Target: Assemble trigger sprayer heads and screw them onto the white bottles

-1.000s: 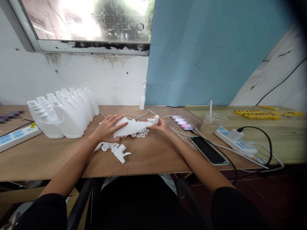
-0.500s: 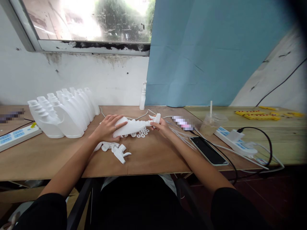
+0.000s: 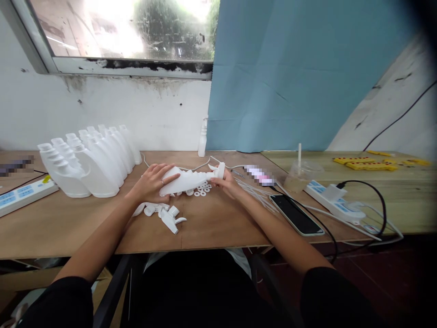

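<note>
My left hand (image 3: 152,182) grips the wide base of a white plastic spray bottle (image 3: 186,179) lying sideways just above the wooden table (image 3: 211,223). At the bottle's neck sits a white trigger spray head (image 3: 218,169), and my right hand (image 3: 228,183) holds that head. Several small white washers (image 3: 201,189) lie on the table under the bottle. Loose white trigger heads (image 3: 164,213) are piled just in front of my left hand.
A row of several white bottles (image 3: 87,159) stands at the back left beside a power strip (image 3: 20,195). A black phone (image 3: 296,214), a plastic cup with a straw (image 3: 301,173), a second power strip (image 3: 336,202) with cables, and yellow parts (image 3: 365,163) lie to the right.
My right hand has turned on the trigger head at the bottle's neck. The left hand and the bottle have stayed almost where they were.
</note>
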Tool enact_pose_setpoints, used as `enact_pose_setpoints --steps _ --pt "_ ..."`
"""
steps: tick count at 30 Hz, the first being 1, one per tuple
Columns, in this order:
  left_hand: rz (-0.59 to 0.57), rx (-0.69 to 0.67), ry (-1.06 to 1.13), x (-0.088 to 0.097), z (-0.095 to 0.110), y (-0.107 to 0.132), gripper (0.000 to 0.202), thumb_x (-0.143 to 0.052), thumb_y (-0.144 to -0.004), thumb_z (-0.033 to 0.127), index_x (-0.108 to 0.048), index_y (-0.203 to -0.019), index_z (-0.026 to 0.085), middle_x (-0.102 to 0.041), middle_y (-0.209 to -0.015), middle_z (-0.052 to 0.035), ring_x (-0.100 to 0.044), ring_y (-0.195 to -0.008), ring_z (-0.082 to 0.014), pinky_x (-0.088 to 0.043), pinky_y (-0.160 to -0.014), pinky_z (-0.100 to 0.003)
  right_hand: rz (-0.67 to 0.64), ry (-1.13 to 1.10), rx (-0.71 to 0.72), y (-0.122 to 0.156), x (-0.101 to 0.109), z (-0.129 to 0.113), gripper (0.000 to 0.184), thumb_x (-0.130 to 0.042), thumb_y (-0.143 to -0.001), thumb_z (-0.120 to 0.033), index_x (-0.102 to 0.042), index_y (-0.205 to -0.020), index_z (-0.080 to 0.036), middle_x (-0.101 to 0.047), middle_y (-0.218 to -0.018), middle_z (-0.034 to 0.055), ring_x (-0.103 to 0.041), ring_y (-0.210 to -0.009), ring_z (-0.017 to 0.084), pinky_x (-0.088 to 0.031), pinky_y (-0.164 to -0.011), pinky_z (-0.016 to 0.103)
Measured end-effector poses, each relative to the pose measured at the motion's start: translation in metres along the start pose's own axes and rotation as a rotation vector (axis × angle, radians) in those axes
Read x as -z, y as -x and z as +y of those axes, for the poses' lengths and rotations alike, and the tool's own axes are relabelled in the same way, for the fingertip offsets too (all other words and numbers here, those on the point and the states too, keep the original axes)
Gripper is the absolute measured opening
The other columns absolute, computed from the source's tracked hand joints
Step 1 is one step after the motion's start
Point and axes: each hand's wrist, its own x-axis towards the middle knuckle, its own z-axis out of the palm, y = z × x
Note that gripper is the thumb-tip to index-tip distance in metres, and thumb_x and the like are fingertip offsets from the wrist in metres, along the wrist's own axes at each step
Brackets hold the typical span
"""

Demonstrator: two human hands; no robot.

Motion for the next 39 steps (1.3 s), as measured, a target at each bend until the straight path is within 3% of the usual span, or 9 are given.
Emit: enact_pose_setpoints --steps 4,10,14,19,23,26,32,39 --pt "0.013 -0.004 0.006 -0.0005 0.0004 0.0002 0.066 -0.062 -0.075 0.037 -0.047 -0.137 0.021 -0.041 -0.146 -0.0184 -0.045 -0.123 -0.0369 -0.036 -0.099 -0.053 0.022 0.002 -0.004 -0.0005 -0.0005 0.0009 0.054 -0.078 -0.067 -0.046 -0.041 -0.098 -0.023 -0.055 -0.075 -0.0059 -0.044 -0.048 0.006 -0.03 -0.047 0.023" --pt "0.007 -0.008 0.012 -0.0026 0.0012 0.0001 0.066 -0.063 -0.076 0.04 -0.047 -0.137 0.021 -0.04 -0.146 -0.0189 -0.044 -0.124 -0.0372 -0.035 -0.099 -0.053 0.035 0.009 -0.013 0.0024 -0.0038 -0.0036 0.05 -0.076 -0.068 -0.046 -0.039 -0.095 -0.025 -0.051 -0.07 -0.0081 -0.039 -0.044 0.005 -0.029 -0.044 0.023" --pt "-0.019 0.009 0.006 -0.0028 0.0017 0.0004 0.067 -0.063 -0.076 0.039 -0.046 -0.138 0.022 -0.039 -0.147 -0.0182 -0.044 -0.124 -0.0375 -0.035 -0.099 -0.054 0.022 0.001 -0.012 0.0034 -0.0063 -0.0042 0.056 -0.08 -0.064 -0.041 -0.037 -0.097 -0.026 -0.056 -0.079 -0.0071 -0.043 -0.046 0.005 -0.033 -0.044 0.022" --pt "-0.02 0.001 0.006 -0.0015 0.0029 -0.0003 0.067 -0.063 -0.076 0.04 -0.046 -0.139 0.022 -0.039 -0.147 -0.0188 -0.043 -0.125 -0.038 -0.034 -0.099 -0.055 0.087 0.04 -0.012 0.0035 -0.0091 -0.0025 0.05 -0.074 -0.07 -0.049 -0.037 -0.094 -0.026 -0.05 -0.066 -0.0097 -0.035 -0.038 0.004 -0.027 -0.04 0.022" --pt "-0.024 0.007 0.007 -0.0019 0.0029 -0.0001 0.067 -0.062 -0.076 0.04 -0.046 -0.139 0.023 -0.039 -0.148 -0.0189 -0.043 -0.125 -0.0382 -0.034 -0.099 -0.055 0.047 0.025 -0.001 0.0042 -0.0088 -0.0029 0.056 -0.079 -0.065 -0.043 -0.037 -0.099 -0.027 -0.054 -0.071 -0.0092 -0.04 -0.04 0.005 -0.033 -0.041 0.023" --pt "-0.012 0.001 0.024 -0.0031 0.003 0.0004 0.067 -0.062 -0.076 0.041 -0.045 -0.139 0.022 -0.039 -0.147 -0.0191 -0.043 -0.125 -0.0379 -0.034 -0.099 -0.055 0.065 0.078 0.025 0.0044 -0.0073 -0.0025 0.051 -0.076 -0.07 -0.045 -0.038 -0.098 -0.026 -0.049 -0.062 -0.0106 -0.035 -0.037 0.005 -0.031 -0.039 0.023" --pt "-0.008 -0.009 0.01 -0.0025 0.0025 -0.0008 0.068 -0.063 -0.076 0.039 -0.046 -0.139 0.021 -0.039 -0.147 -0.0198 -0.043 -0.124 -0.0389 -0.034 -0.098 -0.055 0.033 0.078 0.028 0.0038 -0.0041 -0.0051 0.054 -0.079 -0.065 -0.042 -0.041 -0.1 -0.025 -0.059 -0.082 -0.0051 -0.042 -0.043 0.005 -0.035 -0.043 0.024" --pt "-0.023 0.014 0.006 -0.0021 0.0024 -0.0013 0.068 -0.063 -0.076 0.039 -0.044 -0.141 0.024 -0.037 -0.149 -0.0178 -0.042 -0.125 -0.0379 -0.033 -0.1 -0.055 0.11 0.146 0.096 0.0015 -0.0025 -0.0052 0.049 -0.078 -0.067 -0.045 -0.046 -0.095 -0.023 -0.055 -0.074 -0.0053 -0.042 -0.045 0.006 -0.033 -0.042 0.024"
